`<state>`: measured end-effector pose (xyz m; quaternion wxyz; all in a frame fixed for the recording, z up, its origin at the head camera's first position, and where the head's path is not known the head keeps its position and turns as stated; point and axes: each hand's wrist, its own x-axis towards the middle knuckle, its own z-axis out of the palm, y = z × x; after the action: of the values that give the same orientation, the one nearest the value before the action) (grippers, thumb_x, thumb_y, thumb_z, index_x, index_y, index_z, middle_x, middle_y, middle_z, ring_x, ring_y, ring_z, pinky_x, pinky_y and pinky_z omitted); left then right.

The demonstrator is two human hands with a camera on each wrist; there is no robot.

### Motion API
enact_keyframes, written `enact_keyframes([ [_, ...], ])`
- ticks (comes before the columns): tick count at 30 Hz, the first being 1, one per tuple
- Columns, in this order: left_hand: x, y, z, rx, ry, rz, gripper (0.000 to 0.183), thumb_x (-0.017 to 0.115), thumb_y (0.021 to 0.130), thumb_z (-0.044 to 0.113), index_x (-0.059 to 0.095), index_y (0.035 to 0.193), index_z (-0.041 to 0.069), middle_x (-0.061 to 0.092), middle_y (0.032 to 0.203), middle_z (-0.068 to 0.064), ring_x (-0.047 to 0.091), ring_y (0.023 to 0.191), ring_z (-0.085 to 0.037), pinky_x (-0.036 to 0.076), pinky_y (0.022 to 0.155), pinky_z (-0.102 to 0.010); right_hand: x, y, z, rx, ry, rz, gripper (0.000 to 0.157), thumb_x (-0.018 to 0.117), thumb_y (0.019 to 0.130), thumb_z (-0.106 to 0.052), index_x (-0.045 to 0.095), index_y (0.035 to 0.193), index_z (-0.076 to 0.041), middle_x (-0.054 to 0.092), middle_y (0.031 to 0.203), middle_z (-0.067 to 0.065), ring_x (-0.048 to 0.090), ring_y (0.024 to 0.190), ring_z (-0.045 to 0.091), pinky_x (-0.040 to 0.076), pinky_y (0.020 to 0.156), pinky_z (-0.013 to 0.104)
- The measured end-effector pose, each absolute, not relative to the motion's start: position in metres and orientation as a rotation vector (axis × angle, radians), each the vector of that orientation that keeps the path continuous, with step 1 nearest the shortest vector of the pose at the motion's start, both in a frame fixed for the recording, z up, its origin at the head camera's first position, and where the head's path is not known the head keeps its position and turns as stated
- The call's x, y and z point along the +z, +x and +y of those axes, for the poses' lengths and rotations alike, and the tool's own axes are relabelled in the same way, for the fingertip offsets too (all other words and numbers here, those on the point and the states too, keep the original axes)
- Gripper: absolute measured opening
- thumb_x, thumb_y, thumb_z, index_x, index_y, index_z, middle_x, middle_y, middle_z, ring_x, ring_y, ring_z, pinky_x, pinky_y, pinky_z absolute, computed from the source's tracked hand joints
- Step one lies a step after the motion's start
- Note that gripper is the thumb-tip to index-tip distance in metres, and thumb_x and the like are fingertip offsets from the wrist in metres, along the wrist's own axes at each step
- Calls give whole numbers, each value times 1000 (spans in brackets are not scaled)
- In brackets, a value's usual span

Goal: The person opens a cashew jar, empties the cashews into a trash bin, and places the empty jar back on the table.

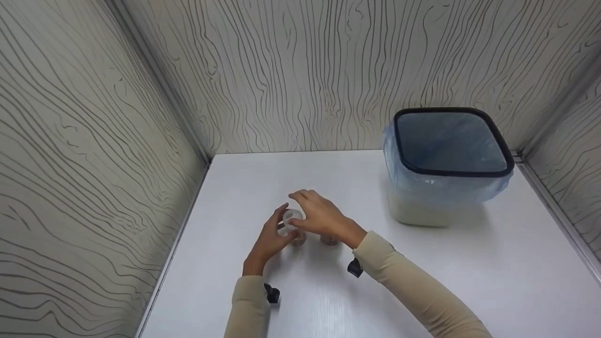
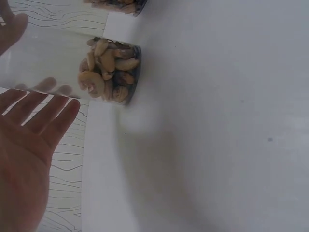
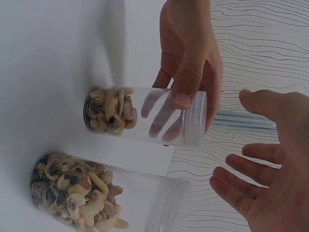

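A clear plastic jar with cashew nuts in its bottom stands upright on the white table. My left hand holds it near the top, thumb on one side and fingers on the other. Over the jar's top, my right hand hovers with fingers spread and loosely bent. The right wrist view shows a gap between that hand and the jar. A second clear jar, with more cashews, stands beside the first. In the head view my right hand mostly hides it.
A bin lined with a blue bag and topped by a black rim stands at the back right. Wood-patterned panels enclose the table at the back and sides.
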<state>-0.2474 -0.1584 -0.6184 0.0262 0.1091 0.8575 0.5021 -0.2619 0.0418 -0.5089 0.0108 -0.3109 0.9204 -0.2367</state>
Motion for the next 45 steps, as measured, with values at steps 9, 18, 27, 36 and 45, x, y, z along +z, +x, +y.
enact_keyframes([
  [9,-627,-247,-153,1561,290,2630,87,82,90,48,43,162,18,51,163,-6,48,152,-31,44,120,-56,-516,-260,40,-764,-966,2842,68,78,98,-33,52,155,-8,56,155,13,56,142,33,52,113,51],
  [18,-629,-247,-154,1587,320,2601,72,81,92,47,53,153,20,59,156,-2,53,148,-30,43,120,-59,-520,-258,39,-752,-990,2829,58,76,99,-27,58,151,-7,60,152,12,59,138,30,53,112,46],
  [27,-629,-247,-155,1621,366,2588,68,80,93,44,54,151,19,61,154,-1,58,141,-28,45,118,-58,-526,-258,38,-734,-1040,2814,43,74,101,-23,66,139,-6,66,142,11,62,127,29,56,106,45],
  [36,-629,-247,-154,1617,370,2603,67,80,94,43,55,151,19,61,154,-1,57,143,-28,46,117,-59,-529,-260,37,-765,-1072,2819,37,75,99,-20,70,132,-2,68,137,13,64,123,31,57,104,44],
  [45,-628,-247,-154,1625,413,2622,64,79,94,38,56,150,18,63,151,-2,59,140,-27,47,115,-59,-527,-260,36,-775,-1076,2819,36,76,99,-18,71,130,-1,69,136,14,64,123,32,56,105,45],
])
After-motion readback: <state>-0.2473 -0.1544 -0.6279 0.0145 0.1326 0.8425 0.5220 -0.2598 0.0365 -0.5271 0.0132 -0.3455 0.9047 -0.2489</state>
